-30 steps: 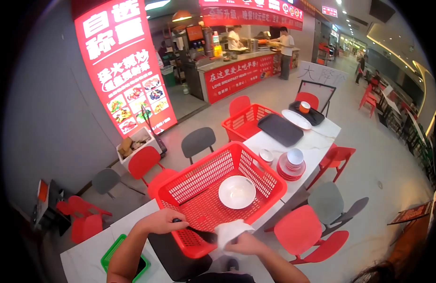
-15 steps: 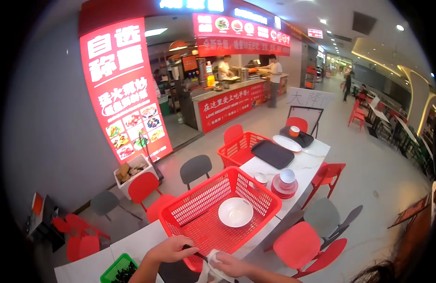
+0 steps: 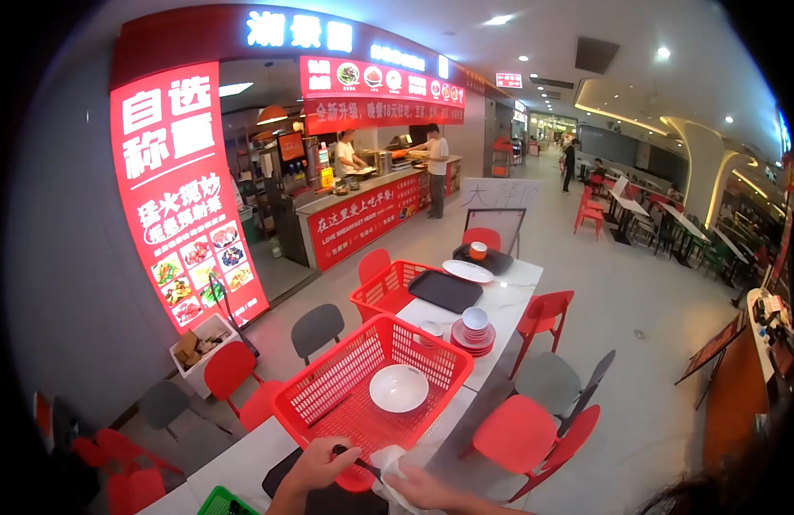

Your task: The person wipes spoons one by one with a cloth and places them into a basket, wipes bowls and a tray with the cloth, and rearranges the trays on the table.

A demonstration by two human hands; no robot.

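My left hand point(image 3: 323, 468) is closed around a dark, slim-handled utensil point(image 3: 363, 464), its tip sticking up past the thumb. My right hand point(image 3: 418, 491) grips a white cloth point(image 3: 390, 479), which covers the utensil's other end, so its kind is hidden. Both hands are at the near edge of a large red plastic basket point(image 3: 287, 396). Inside it lies a white bowl point(image 3: 398, 389). Below my left hand a dark tray point(image 3: 281, 477) shows in part on the table.
A green basket point(image 3: 216, 500) with dark items is at the lower left. Beyond the red basket stand stacked plates point(image 3: 472, 337) with a bowl point(image 3: 475, 318) on top, a dark tray point(image 3: 446, 291) and another red basket point(image 3: 384, 295). Red chairs point(image 3: 517, 433) flank the table; people stand at a food counter.
My view has turned, so the basket, table and stall sit further left in the picture. Both hands keep their hold on the utensil and cloth, with only slight movement.
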